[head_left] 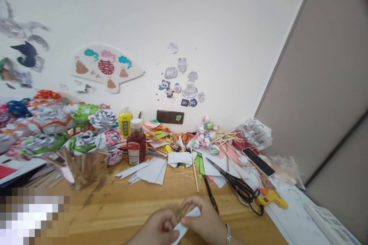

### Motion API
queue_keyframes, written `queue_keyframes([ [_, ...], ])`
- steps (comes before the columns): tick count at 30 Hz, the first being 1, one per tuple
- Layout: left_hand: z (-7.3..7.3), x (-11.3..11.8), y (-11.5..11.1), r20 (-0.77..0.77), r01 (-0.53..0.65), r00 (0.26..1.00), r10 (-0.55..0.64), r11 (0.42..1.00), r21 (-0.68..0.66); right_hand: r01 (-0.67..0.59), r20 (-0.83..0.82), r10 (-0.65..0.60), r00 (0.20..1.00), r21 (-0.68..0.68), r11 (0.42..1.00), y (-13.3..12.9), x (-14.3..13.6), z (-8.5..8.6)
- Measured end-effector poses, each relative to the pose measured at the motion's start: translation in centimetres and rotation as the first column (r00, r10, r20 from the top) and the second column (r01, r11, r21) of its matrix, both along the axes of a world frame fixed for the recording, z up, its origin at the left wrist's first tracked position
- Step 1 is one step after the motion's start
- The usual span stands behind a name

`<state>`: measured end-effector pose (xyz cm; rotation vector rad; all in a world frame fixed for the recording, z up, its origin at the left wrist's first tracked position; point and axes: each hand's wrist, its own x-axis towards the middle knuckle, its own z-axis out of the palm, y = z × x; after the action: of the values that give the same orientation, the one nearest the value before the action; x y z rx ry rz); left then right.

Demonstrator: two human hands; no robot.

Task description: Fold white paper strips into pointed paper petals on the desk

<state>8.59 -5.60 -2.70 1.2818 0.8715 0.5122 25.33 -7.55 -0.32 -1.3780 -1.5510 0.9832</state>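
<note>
A narrow folded strip of white paper is held slantwise low in the view, over the wooden table. My left hand pinches its lower end between thumb and curled fingers. Around its upper end my right hand, with a bracelet at the wrist, is closed, thumb on top. Just beyond the right hand lies a black and red pen-like tool. Cut pieces of white paper are fanned out on the wood beyond the hands.
Paper flowers fill a clear container at left. A red-filled bottle and a yellow bottle stand near the wall. At right lie black scissors, a yellow glue gun, a phone and paper balls on sticks.
</note>
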Motion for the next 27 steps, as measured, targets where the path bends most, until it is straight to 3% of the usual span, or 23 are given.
queue_keyframes([
  [11, -1.1, -0.6, 0.8, 0.064, 0.075, 0.995, -0.075, 0.997, 0.013, -0.268, -0.348, 0.246, 0.905, -0.016, 0.963, 0.7, 0.7, -1.2],
  [21, -3.5, 0.2, 1.9, -0.002, 0.001, 1.000, -0.001, 0.993, 0.116, -0.218, -0.224, 0.209, 0.952, -0.018, 0.976, 0.8, 0.6, -1.7],
  [27, -3.3, 0.2, 1.8, -0.030, 0.024, 0.999, -0.020, 0.990, 0.141, -0.209, -0.230, 0.186, 0.955, -0.082, 0.974, 1.1, 0.7, -2.1],
])
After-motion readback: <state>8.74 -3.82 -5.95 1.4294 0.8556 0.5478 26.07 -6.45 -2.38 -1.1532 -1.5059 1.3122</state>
